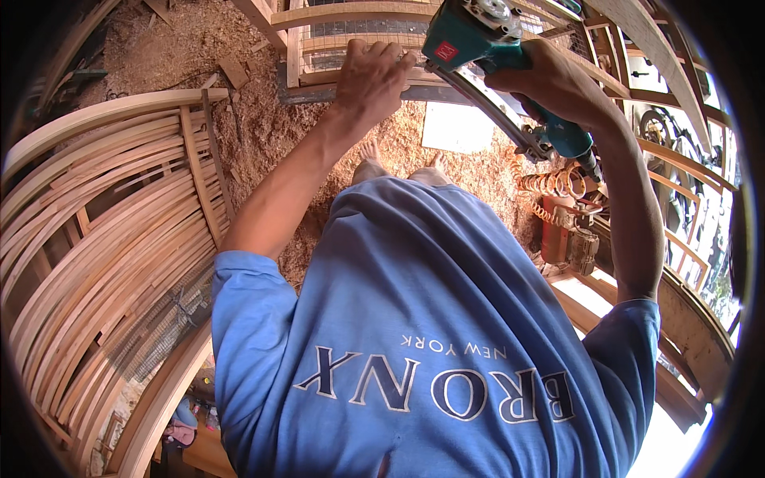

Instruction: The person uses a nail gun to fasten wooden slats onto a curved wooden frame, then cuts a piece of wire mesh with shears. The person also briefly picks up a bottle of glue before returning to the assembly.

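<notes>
My right hand (551, 84) is wrapped around the handle of a teal pneumatic nail gun (470, 41). The gun's head leans over a pale wooden frame (331, 14) backed with wire mesh, at the top of the view. Whether its nose touches the wood cannot be made out. To the left of the gun, my left hand (373, 82) is closed over a lower rail of the same frame, knuckles up and fingertips mostly hidden. The magazine of the gun slants down to the right, below my right hand.
Wood shavings (275, 159) cover the floor around my bare feet. A large slatted wooden panel (119, 239) stands at the left. On the right are an orange coiled air hose (550, 183) and a red tank (555, 231). A white sheet (458, 127) lies before my feet.
</notes>
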### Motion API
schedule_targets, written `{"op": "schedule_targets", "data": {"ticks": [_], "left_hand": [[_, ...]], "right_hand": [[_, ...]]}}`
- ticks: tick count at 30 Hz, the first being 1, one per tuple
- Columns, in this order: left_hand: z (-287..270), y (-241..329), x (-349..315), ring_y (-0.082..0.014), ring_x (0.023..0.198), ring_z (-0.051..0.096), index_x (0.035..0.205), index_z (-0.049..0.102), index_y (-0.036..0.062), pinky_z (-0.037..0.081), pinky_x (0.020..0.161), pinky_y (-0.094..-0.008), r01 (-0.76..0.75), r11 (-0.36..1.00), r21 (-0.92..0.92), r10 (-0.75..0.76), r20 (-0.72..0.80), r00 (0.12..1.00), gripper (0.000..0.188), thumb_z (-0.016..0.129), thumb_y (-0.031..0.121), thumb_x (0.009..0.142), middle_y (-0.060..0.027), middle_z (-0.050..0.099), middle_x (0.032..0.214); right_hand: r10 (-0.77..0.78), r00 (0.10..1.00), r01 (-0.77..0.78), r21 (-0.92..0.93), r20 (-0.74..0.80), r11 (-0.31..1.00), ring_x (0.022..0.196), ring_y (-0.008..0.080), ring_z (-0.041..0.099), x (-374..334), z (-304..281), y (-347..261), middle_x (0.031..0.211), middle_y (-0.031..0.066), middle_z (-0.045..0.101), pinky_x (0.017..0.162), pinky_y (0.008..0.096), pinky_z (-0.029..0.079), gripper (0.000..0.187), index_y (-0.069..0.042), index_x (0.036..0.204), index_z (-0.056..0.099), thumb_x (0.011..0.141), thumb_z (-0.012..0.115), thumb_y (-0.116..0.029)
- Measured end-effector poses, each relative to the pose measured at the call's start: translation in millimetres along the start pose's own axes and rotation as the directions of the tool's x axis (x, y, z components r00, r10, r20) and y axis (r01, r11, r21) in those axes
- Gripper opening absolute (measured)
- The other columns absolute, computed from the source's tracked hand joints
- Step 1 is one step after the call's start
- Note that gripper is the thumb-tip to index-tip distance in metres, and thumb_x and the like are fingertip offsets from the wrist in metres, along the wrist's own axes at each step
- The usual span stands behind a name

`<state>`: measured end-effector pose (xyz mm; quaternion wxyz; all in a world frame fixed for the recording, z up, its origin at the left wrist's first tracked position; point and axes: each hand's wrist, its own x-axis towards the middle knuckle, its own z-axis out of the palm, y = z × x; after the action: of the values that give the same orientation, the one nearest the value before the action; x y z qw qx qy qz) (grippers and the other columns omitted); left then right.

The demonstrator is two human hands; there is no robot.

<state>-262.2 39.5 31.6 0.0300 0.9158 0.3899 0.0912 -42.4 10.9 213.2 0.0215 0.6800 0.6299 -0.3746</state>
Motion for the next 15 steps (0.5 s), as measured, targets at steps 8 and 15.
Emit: {"op": "schedule_targets", "data": {"ticks": [8, 15], "left_hand": [[-0.1, -0.6, 1.4, -0.0189, 0.098, 0.064, 0.126, 0.061, 0.0104, 0.041, 0.09, -0.0445, -0.026, 0.999, -0.024, 0.025, -0.024, 0.999, 0.047, 0.074, 0.01, 0.081, -0.0058, 0.066, 0.107], [2.7, 0.5, 0.0, -0.0193, 0.103, 0.062, 0.126, 0.061, 0.0098, 0.042, 0.09, -0.0404, -0.015, 1.0, -0.003, 0.015, -0.024, 1.0, 0.048, 0.072, 0.006, 0.079, -0.0072, 0.067, 0.111]], "right_hand": [[-0.045, 0.999, 0.045, -0.015, -0.009, 0.999, 0.048, 0.0076, 0.056, 0.3, 0.9, -1.0, 0.058, 0.0013, 0.058, 0.046, 0.0268, 0.041, 0.033, -0.002, 0.078, 0.063, 0.085, 0.074, -0.033], [-0.023, 1.0, 0.023, -0.014, 0.01, 1.0, 0.047, 0.0096, 0.057, -0.9, -4.3, -1.1, 0.055, 0.0014, 0.058, 0.046, 0.0291, 0.043, 0.029, -0.004, 0.078, 0.066, 0.083, 0.069, -0.032]]}}
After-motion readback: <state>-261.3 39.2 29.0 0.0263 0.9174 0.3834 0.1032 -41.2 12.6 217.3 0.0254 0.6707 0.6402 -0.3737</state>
